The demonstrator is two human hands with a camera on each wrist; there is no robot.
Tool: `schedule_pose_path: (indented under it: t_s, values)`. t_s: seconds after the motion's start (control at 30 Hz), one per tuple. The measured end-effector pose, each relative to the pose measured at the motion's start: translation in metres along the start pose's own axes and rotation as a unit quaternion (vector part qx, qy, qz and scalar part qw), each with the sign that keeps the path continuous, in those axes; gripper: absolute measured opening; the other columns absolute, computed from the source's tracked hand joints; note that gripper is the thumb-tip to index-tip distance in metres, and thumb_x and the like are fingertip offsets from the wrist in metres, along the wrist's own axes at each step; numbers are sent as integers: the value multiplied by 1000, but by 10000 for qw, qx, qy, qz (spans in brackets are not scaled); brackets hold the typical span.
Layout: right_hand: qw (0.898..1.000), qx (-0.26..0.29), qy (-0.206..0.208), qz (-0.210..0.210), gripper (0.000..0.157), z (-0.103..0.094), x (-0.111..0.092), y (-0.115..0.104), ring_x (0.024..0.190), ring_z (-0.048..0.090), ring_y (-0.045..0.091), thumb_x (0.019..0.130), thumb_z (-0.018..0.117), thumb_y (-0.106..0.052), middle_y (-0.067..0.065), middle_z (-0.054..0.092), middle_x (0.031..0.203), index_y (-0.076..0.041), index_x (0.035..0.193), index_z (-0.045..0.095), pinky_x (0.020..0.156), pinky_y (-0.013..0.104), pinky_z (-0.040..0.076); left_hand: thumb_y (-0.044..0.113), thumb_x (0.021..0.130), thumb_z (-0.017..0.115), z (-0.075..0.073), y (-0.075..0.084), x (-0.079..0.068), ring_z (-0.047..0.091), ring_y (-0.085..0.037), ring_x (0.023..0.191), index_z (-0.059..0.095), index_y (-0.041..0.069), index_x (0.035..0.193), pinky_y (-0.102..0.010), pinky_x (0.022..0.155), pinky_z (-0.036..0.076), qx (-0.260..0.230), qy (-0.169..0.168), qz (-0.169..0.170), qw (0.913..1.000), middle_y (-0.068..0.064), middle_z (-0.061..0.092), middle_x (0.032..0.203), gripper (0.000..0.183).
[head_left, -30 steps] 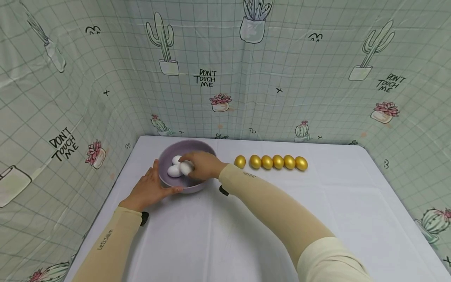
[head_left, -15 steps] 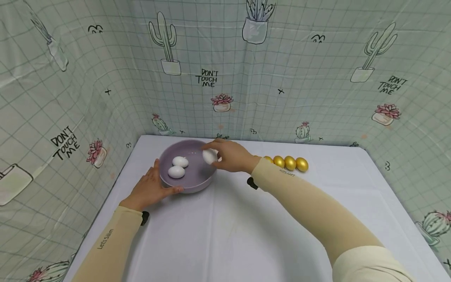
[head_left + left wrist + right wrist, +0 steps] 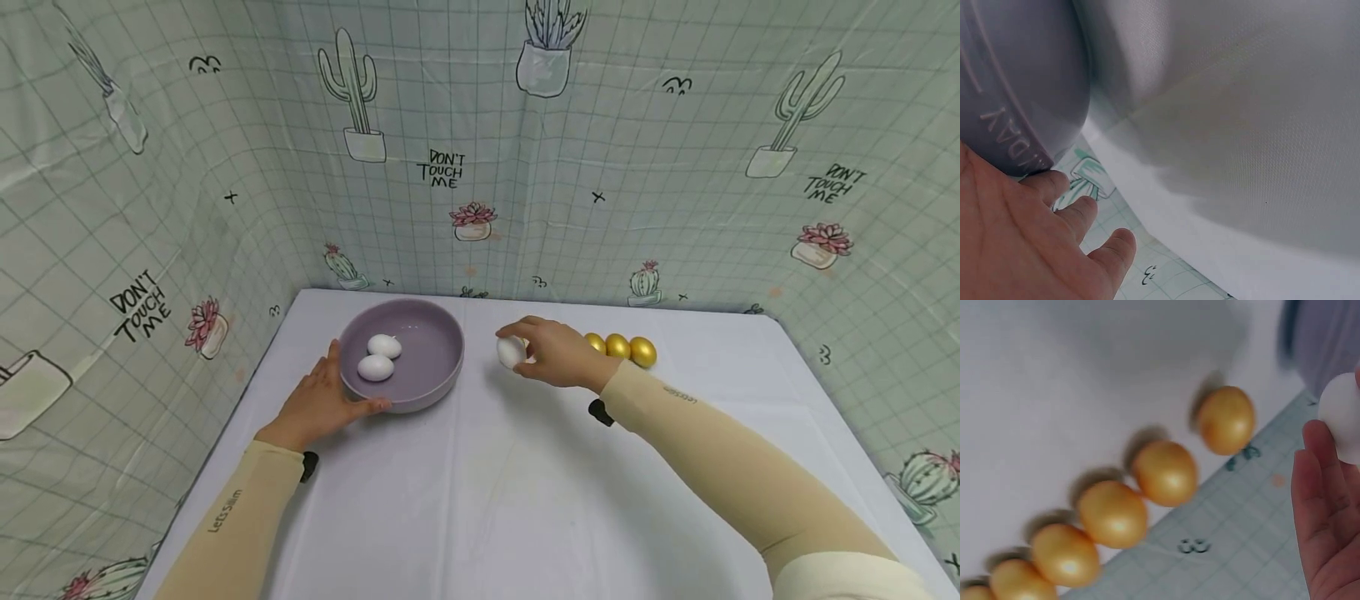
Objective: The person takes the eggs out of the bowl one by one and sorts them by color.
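My right hand (image 3: 555,353) pinches a white egg (image 3: 512,352) between thumb and fingers, to the right of the purple bowl (image 3: 442,371). In the right wrist view, the white egg (image 3: 1340,419) shows at the right edge, held above the table. My left hand (image 3: 315,402) rests against the bowl's left and front side, thumb and fingers spread. The left wrist view shows fingers touching the lettered outer wall of the bowl (image 3: 1029,81). Two white eggs lie inside the bowl, one (image 3: 384,347) behind the other (image 3: 376,367).
Several gold eggs, such as the rightmost one (image 3: 642,352), stand in a row right of the bowl, partly hidden by my right hand. The right wrist view shows a gap between the end gold egg (image 3: 1227,420) and its neighbours. Patterned cloth (image 3: 585,167) hangs behind the white table (image 3: 480,500).
My right hand has lifted one white egg out of the bowl and carried it right, toward the gold eggs. Two white eggs stay in the bowl. The left hand has not moved.
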State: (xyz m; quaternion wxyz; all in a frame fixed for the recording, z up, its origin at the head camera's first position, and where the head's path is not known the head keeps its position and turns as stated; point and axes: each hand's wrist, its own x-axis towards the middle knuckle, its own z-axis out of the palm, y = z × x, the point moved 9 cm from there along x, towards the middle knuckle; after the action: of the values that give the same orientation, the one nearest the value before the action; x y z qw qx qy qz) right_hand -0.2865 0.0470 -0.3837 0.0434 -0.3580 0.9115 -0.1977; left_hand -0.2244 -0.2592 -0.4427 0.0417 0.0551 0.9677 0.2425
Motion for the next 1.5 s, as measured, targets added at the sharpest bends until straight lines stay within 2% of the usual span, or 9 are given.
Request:
schedule_pose_path:
  t_s: [0.2,0.37,0.63,0.93,1.17,1.5]
  values:
    - [9999,29,-28,133,54,14,-19,22,87,67,22,85,77,-11,9,61,122,-9,136,60,76,34,52,80,75,64,-1,0,0,20,-56,141,-8,-7,155,-65,112,16,24,1,-4,10000,-38,16,156,138]
    - [9994,-189,-160,229,54,28,-27,32,82,64,16,85,77,-13,6,61,117,-10,136,61,68,29,51,80,75,64,0,0,0,20,-57,140,-8,-7,155,-66,112,16,26,1,-1,10000,-39,17,154,138]
    - [9986,-252,-234,407,55,43,-31,45,82,61,13,85,76,-13,7,61,126,-13,137,60,67,28,50,78,76,66,-2,2,-1,20,-56,140,-7,-9,154,-67,111,17,0,47,38,10000,-40,17,154,138]
    - [9981,-311,-280,446,52,49,-31,50,81,59,11,84,75,-13,10,60,131,-13,134,61,70,28,50,78,75,66,-1,1,0,21,-55,141,-6,-9,154,-67,111,17,-5,61,45,10000,-39,18,154,138]
    - [9977,-341,-339,471,56,50,-31,51,79,59,10,84,76,-15,9,60,131,-14,138,59,65,27,49,80,75,65,0,-1,1,18,-54,142,-7,-8,155,-65,112,16,25,-15,-10,10000,-38,16,155,138]
    - [9975,-358,-397,460,57,45,-33,49,87,66,17,85,76,-16,11,60,130,-13,139,57,66,28,51,80,74,66,1,-1,2,17,-53,143,-6,-7,155,-66,112,15,-12,-30,-39,10000,-37,16,156,139]
